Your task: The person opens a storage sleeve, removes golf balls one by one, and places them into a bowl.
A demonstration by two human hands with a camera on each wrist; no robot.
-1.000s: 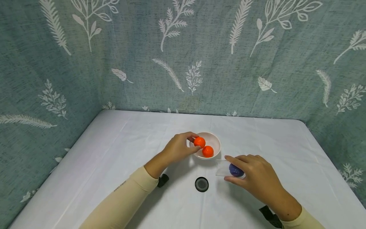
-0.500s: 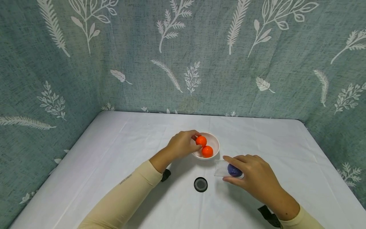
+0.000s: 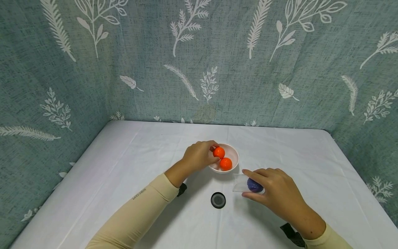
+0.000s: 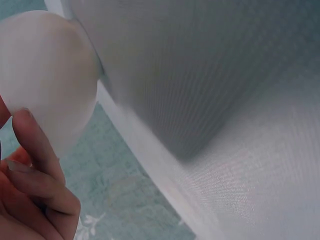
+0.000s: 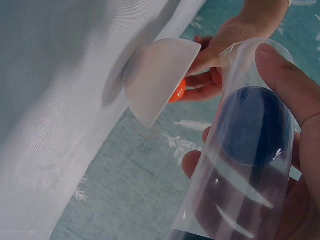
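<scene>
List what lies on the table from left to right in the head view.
Left hand → orange ball it pinches → black lid → clear tube → blue ball inside it → right hand.

A white-clothed table [image 3: 124, 162] carries a white bowl [image 3: 234, 157] and a black lid [image 3: 218, 200].

small print on left sleeve [image 3: 139, 193], too small to read

left hand [image 3: 199, 156]: fingers pinching | right hand [image 3: 275, 193]: fingers curled, gripping
</scene>
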